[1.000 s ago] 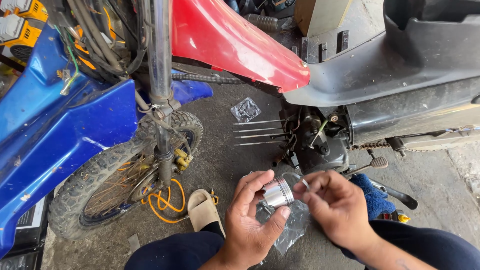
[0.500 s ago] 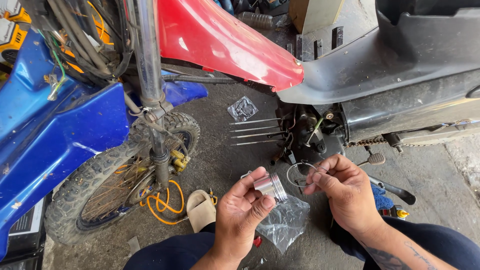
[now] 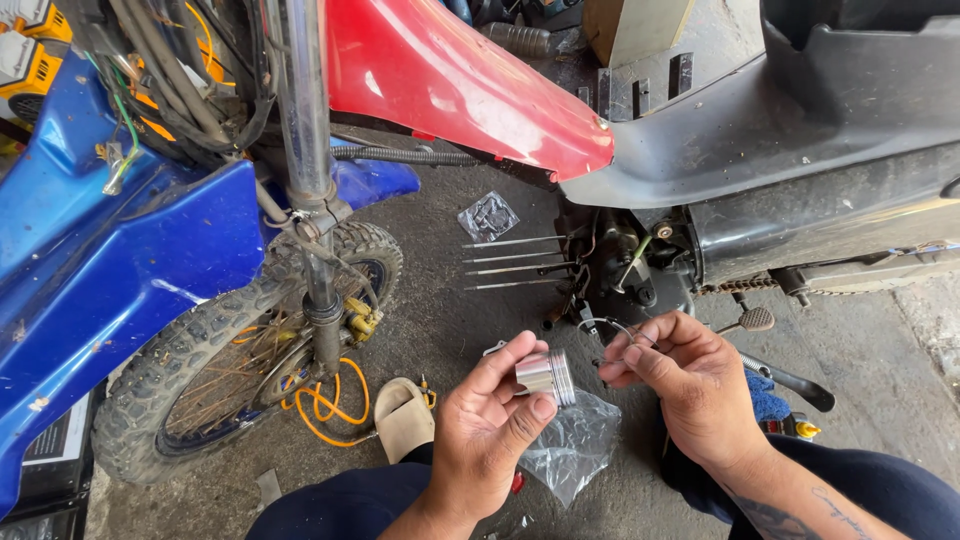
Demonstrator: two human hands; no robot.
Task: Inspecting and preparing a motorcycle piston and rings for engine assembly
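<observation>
My left hand (image 3: 490, 430) grips a small shiny metal piston (image 3: 547, 374) between thumb and fingers, low in the middle of the head view. A clear plastic bag (image 3: 572, 450) hangs just beneath it. My right hand (image 3: 690, 385) pinches a thin metal ring (image 3: 610, 328) at the fingertips, held a little to the right of the piston and apart from it. Behind the hands is the dark engine (image 3: 625, 275) of a motorcycle, with several long bare studs (image 3: 510, 262) sticking out to the left.
A blue dirt bike with a knobby front wheel (image 3: 215, 380) and red fender (image 3: 470, 85) stands at left. An orange cable (image 3: 325, 405) and a beige sandal (image 3: 402, 415) lie on the concrete floor. A small clear bag (image 3: 487, 216) lies by the studs. A grey scooter body (image 3: 800, 130) fills the right.
My hands have come apart: the right hand has drawn the thin ring away from the piston, to the right. The left hand still holds the piston.
</observation>
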